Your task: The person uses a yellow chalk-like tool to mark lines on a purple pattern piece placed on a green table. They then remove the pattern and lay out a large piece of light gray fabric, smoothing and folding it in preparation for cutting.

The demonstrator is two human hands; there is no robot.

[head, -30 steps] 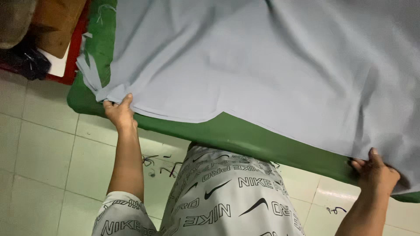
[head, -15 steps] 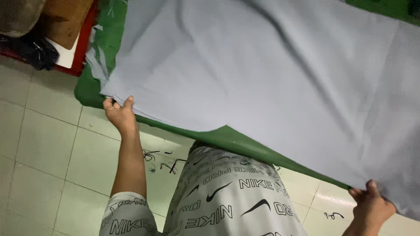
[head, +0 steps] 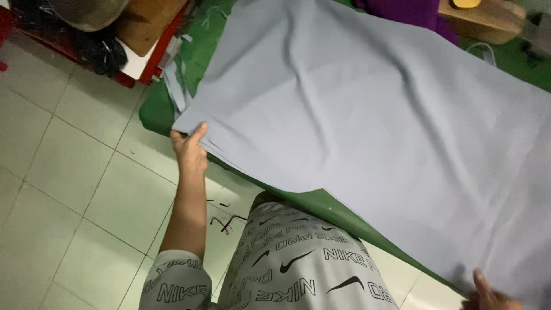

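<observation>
A large sheet of pale grey-blue cloth (head: 367,126) lies spread over a green-covered table (head: 336,209). My left hand (head: 189,149) pinches the cloth's near left corner at the table's edge, thumb on top. My right hand (head: 488,295) shows only partly at the bottom right of the view, gripping the cloth's near right edge. The cloth is stretched between both hands with soft wrinkles across it.
Grey-blue cloth scraps (head: 175,86) lie at the table's left end. A red-edged stand with a wooden board (head: 146,28) and dark items sits at the top left. Purple cloth (head: 407,11) and a wooden block (head: 482,20) lie at the far side. Pale floor tiles (head: 74,172) spread below.
The view has swung so that the table's far side shows. Both hands have shifted the cloth along the table, and the right hand has dropped to the frame's bottom edge.
</observation>
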